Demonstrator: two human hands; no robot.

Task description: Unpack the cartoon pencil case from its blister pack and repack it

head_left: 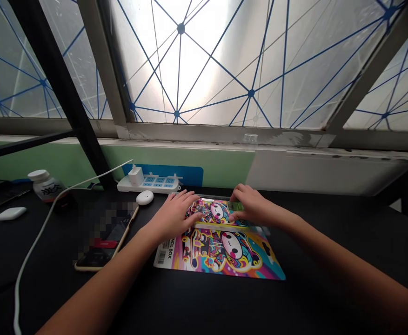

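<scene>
A colourful cartoon-printed pencil box [213, 215] lies on a black table [329, 260], just behind a flat printed card [221, 253] marked "PENCIL BOX". My left hand [174, 216] rests on the box's left end with fingers stretched flat across the lid. My right hand [250, 204] lies on the box's right end, fingers curled down over a small green part at the top edge. Both hands press on the box; neither lifts it.
A white power strip [150, 184] with a plugged charger and a white cable [36, 242] sits at the back left. Near it are a white earbud case [144, 197], a phone [95, 258], a bottle [46, 186] and another white case [10, 213]. A window wall stands behind.
</scene>
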